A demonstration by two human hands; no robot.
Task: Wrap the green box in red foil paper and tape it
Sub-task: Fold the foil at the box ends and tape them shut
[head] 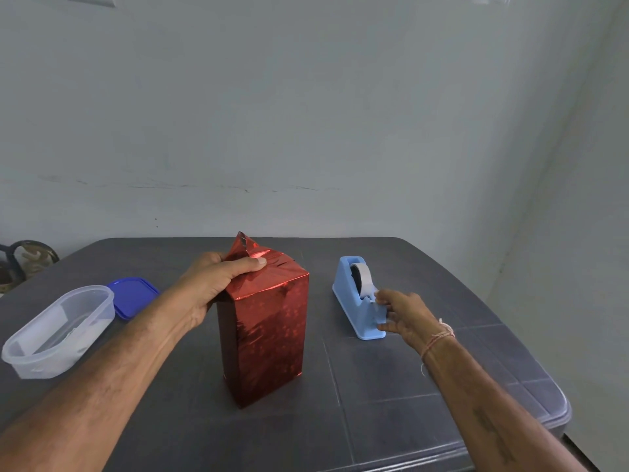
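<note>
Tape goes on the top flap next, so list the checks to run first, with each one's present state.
1. Left hand grip on the red foil folds: ok, thumb presses them down.
2. Wrapped box upright on the table: ok.
3. Flap tip folded flat: not ok, it sticks up.
4. Right hand at the tape dispenser: ok, fingers touch its front end.
5. Strip pulled from the tape roll: cannot tell.

Head-worn view, angled down, table (408, 386) near
</note>
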